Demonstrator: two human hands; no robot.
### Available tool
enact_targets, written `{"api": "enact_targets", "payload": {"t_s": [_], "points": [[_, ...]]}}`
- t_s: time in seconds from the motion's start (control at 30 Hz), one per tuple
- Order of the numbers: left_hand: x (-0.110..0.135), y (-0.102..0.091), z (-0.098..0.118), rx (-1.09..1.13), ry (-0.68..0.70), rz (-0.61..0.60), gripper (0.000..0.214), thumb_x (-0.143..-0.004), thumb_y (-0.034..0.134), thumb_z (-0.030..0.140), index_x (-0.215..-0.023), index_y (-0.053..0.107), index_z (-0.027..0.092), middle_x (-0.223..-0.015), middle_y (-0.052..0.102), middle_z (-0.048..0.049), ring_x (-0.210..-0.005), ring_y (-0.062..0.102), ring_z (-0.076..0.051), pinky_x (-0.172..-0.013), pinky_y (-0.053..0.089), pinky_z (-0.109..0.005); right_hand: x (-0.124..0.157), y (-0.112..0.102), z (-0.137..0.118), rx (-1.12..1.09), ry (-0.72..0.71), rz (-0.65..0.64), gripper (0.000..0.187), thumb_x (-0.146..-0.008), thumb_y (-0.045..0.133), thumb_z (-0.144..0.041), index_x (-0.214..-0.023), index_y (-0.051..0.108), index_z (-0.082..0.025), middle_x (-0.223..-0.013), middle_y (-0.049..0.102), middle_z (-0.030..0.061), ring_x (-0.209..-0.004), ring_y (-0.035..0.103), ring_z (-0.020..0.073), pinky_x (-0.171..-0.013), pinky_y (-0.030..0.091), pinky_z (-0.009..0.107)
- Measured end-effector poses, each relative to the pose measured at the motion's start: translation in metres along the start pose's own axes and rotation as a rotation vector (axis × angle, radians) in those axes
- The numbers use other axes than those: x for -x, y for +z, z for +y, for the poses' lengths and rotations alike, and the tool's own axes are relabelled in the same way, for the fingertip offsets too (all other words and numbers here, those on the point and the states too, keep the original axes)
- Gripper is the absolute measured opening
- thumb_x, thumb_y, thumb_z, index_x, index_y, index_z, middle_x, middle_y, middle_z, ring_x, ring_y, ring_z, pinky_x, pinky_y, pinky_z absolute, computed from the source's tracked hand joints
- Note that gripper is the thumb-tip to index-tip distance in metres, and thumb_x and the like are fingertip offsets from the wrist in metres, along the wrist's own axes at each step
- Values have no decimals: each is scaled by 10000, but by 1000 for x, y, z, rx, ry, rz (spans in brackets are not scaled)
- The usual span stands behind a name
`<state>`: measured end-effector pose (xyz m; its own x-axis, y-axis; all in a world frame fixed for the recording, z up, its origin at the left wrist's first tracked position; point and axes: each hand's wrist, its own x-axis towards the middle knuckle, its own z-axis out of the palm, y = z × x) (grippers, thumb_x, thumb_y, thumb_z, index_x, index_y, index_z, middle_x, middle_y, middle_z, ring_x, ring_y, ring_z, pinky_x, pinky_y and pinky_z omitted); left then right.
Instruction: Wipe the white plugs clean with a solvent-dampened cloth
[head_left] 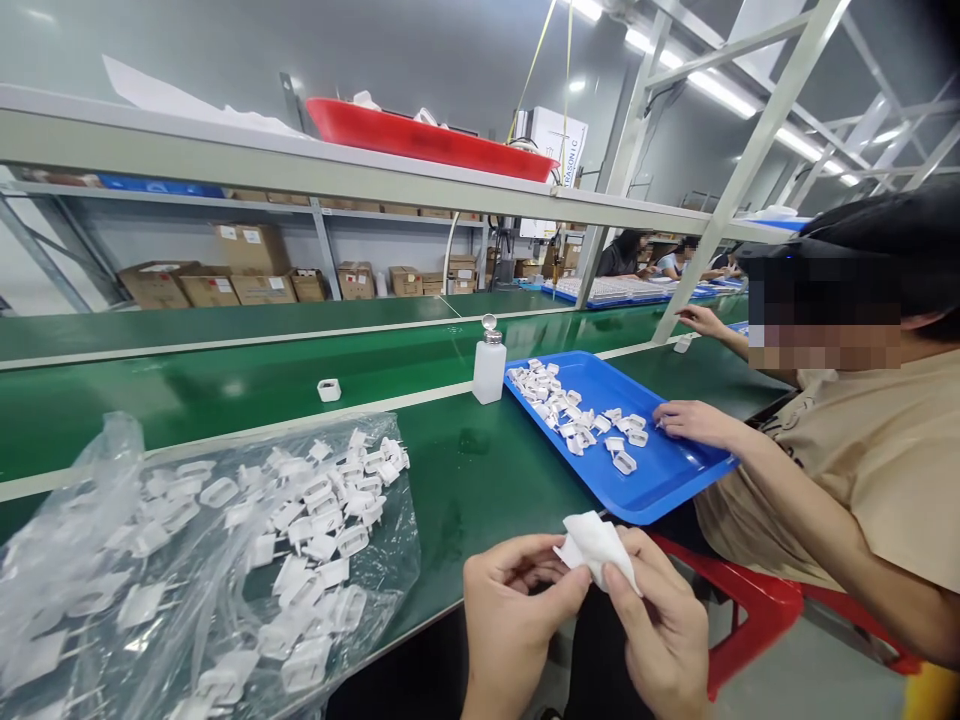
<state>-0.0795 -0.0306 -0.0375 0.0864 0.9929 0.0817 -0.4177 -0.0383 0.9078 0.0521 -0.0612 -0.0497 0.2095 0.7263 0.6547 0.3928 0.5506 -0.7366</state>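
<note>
Just past the table's front edge, a folded white wipe [596, 545] is held up between both hands. My left hand [514, 615] pinches its left side between thumb and curled fingers. From the other side, my right hand [664, 630] grips it, the thumb pressed on its front. Whether anything is wrapped inside the wipe is hidden. To the left, many white plastic plug housings [319, 545] with pins lie in and on a clear plastic bag [405, 590]. A white pump bottle [490, 370] stands upright beyond the hands, its metal lid raised.
A blue tray [645, 505] with more white plug housings lies to the right, where a co-worker's hand [694, 422] reaches in. One white housing [328, 389] sits on the green strip behind. Overhead, a shelf holds a red tray [427, 140]. A red stool [757, 590] stands below right.
</note>
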Motion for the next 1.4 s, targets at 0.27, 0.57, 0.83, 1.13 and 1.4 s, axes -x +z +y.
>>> {"api": "enact_targets", "payload": {"t_s": [0.27, 0.57, 0.83, 1.13, 1.4], "points": [[1, 7, 3, 155, -99, -23, 233, -628, 942, 246, -815, 841, 152, -712, 808, -74, -615, 712, -146, -624, 582, -214, 1, 12, -3, -28, 162, 386, 152, -929, 686, -322, -902, 806, -232, -817, 617, 30, -724, 528, 171, -634, 413, 289], [-3, 4, 11, 301, -159, -60, 217, -665, 928, 248, -812, 834, 120, -646, 775, -47, -570, 647, -89, -610, 538, -173, -4, 24, -16, -902, 741, 165, 192, -846, 798, -377, -944, 813, -213, -795, 673, 33, -668, 538, 121, -669, 550, 252], [-9, 2, 4, 589, -490, 28, 170, -793, 845, 215, -857, 799, 65, -807, 798, -121, -655, 697, -112, -689, 603, -197, 0, 25, -8, -708, 530, 407, 181, -915, 727, -388, -831, 768, -232, -651, 526, -35, -580, 495, 85, -544, 490, 194], [-15, 0, 1, 813, -669, -52, 180, -932, 654, 120, -886, 788, 9, -777, 769, -121, -616, 685, -109, -620, 578, -185, 0, -4, 3, 187, -159, -45, 235, -973, 555, -71, -1034, 718, -228, -885, 570, 16, -773, 584, 118, -665, 482, 226], [-11, 9, -7, 372, -384, -84, 194, -788, 845, 243, -871, 809, 71, -772, 767, -77, -659, 641, -96, -662, 536, -185, -1, -1, 6, 79, 22, -13, 195, -985, 578, -169, -1028, 756, -236, -867, 587, 12, -722, 572, 126, -624, 476, 231]]}}
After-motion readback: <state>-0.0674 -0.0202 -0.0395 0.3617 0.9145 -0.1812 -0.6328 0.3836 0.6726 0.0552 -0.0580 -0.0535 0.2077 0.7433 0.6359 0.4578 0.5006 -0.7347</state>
